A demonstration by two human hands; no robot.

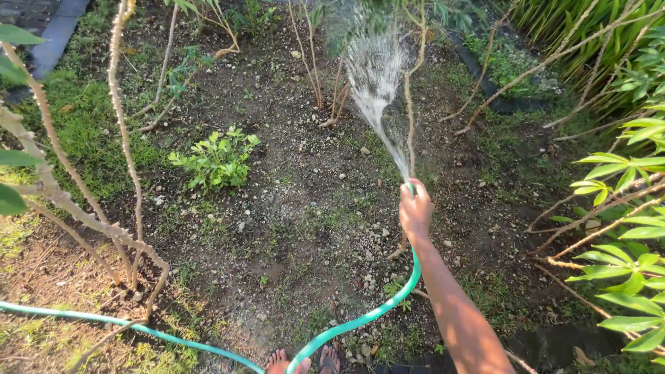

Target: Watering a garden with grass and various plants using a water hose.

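Long teal rubber garden hose curls across bare stony soil, its end spraying a white fan of water | low leafy green shrub left of spray; thin bare stems beside it | right hand clamped around hose end

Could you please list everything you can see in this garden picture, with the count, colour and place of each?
Hose: one, green, running along the ground from the left edge, curving near the feet and up to the right hand.
Water spray: one, white, fanning from the hose end toward the top centre.
Small bush: one, light green, on bare soil left of centre.
Bare stems: several, tan, at the left.
Leafy branches: several, bright green, along the right edge.
Grass patch: one, green, upper left.
Feet: two, in sandals, bottom centre.
Right hand: one, gripping the hose end.
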